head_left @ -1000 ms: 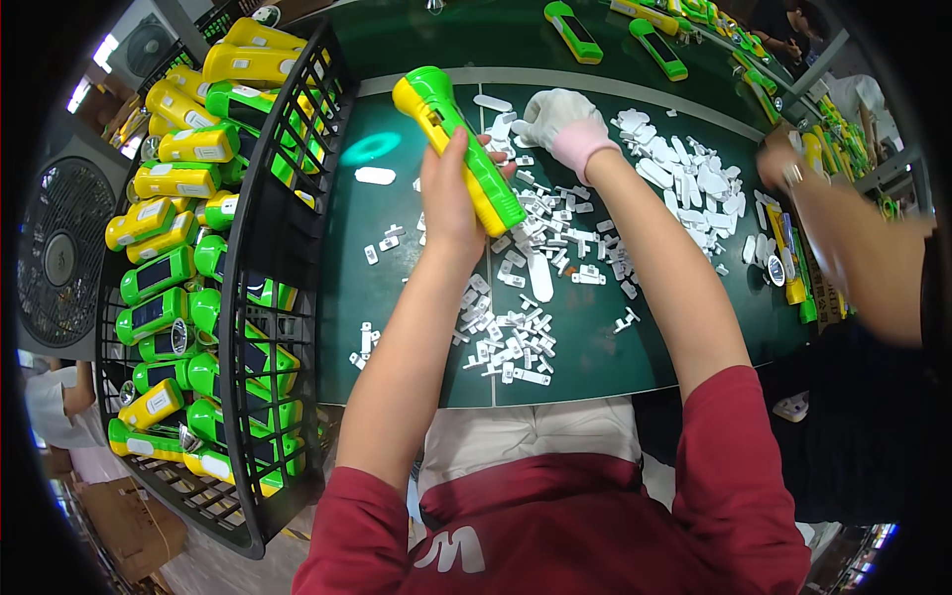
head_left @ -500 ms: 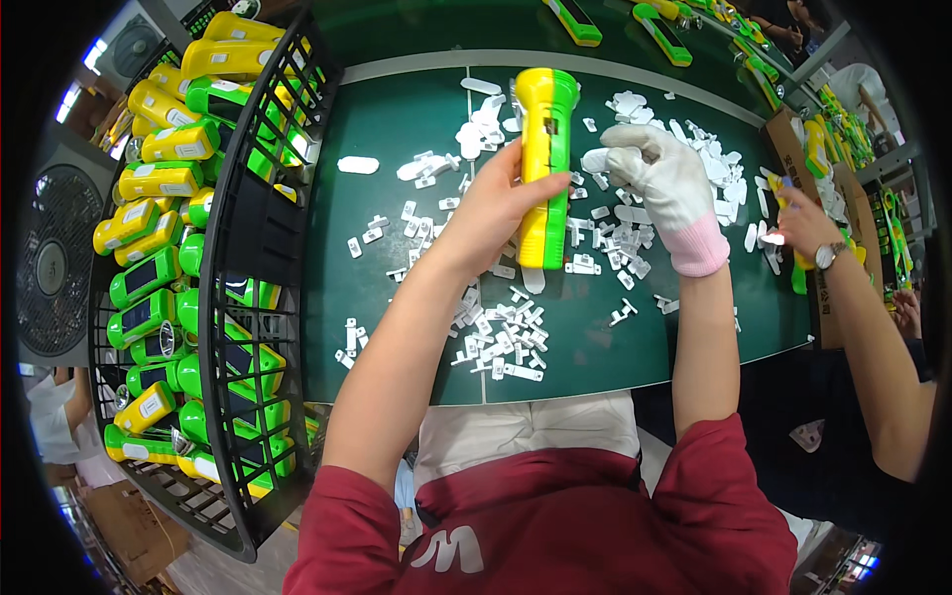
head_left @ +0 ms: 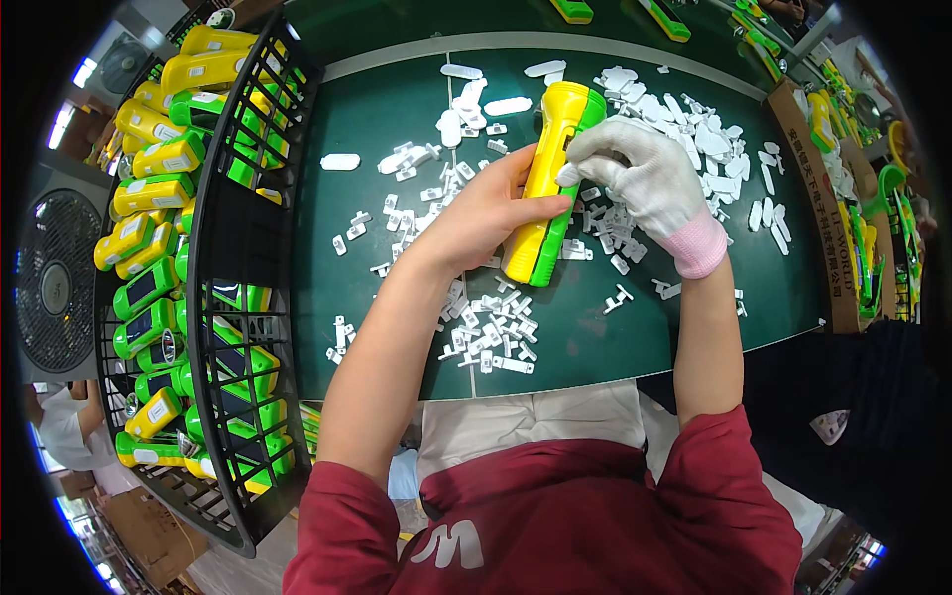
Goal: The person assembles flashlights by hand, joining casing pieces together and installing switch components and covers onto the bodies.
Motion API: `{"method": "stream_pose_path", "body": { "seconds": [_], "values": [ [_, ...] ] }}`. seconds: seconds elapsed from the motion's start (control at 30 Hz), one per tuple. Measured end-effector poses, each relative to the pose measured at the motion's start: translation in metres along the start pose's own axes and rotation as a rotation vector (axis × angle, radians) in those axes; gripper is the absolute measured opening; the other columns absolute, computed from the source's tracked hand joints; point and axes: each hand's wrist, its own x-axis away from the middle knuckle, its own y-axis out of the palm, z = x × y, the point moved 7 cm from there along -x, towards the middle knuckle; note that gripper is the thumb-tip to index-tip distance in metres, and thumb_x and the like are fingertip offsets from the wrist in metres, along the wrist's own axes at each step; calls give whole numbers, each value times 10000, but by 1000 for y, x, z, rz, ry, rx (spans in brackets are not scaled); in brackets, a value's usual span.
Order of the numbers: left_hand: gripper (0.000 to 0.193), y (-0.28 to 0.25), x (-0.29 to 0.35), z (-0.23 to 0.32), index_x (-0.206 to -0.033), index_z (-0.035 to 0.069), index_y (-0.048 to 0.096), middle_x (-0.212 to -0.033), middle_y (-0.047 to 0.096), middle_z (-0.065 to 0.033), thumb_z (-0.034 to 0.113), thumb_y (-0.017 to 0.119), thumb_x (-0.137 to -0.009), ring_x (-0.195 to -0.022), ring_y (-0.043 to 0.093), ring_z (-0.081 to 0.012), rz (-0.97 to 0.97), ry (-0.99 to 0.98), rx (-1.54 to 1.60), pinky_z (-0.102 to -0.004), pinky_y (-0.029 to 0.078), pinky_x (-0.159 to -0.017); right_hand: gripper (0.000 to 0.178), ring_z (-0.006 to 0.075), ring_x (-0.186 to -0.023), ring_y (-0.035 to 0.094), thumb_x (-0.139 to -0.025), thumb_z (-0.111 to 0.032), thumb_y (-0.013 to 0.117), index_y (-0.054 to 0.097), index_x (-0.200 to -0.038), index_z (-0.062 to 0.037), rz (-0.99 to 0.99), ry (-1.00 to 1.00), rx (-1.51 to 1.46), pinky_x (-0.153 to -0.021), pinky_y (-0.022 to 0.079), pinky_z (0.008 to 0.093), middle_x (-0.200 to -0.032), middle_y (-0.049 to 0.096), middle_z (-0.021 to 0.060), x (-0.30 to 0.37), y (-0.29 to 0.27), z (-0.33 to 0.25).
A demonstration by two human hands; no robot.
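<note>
My bare left hand [head_left: 484,213] is wrapped round a yellow and green flashlight [head_left: 561,117], its head pointing away from me and tilted a little to the right. My right hand [head_left: 650,183], in a white glove with a pink cuff, is closed in a pinch at the flashlight's side, by the dark slot. Between its fingertips a small white plastic piece [head_left: 568,177] partly shows, close against the body. Beneath both hands, small white plastic parts [head_left: 491,332] lie scattered over the green table [head_left: 585,342]. Flat oval white pieces [head_left: 509,106] lie beyond the flashlight.
At the left stands a black plastic crate [head_left: 238,307] full of yellow and green flashlights. A cardboard box [head_left: 818,213] stands along the table's right end. Past the pale rail [head_left: 496,42] at the back lie more flashlights. A fan [head_left: 59,278] is at far left.
My right hand has moved left and down onto the flashlight with the white piece. The flashlight has tilted to the right. A neighbour's hand at the right has left the view.
</note>
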Motion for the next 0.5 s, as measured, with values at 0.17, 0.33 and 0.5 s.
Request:
{"method": "stream_pose_path", "body": {
  "seconds": [0.17, 0.33, 0.5],
  "values": [
    [566, 2, 1, 0, -1310, 13, 370, -1130, 552, -97, 121, 622, -815, -1024, 562, -165, -39, -26, 19, -294, 439, -895, 107, 216, -757, 607, -764, -92, 624, 612, -845, -23, -22, -94, 117, -695, 475, 285, -819, 603, 81, 0, 1, -7],
    [567, 1, -1, -5, -1312, 9, 366, -1130, 555, -107, 101, 615, -810, -1029, 567, -183, -70, -36, 47, -301, 445, -893, 100, 205, -714, 598, -730, -37, 636, 598, -822, -35, -59, -151, 208, -652, 466, 274, -771, 587, 70, -4, 1, -20],
    [552, 1, 0, -4, -1302, 1, 373, -1130, 555, -114, 83, 603, -807, -1022, 574, -191, -79, -40, 62, -305, 449, -891, 93, 233, -702, 595, -726, -59, 629, 586, -807, -52, -75, -240, 378, -641, 466, 289, -768, 580, 78, -4, 3, -27]
  ]
}}
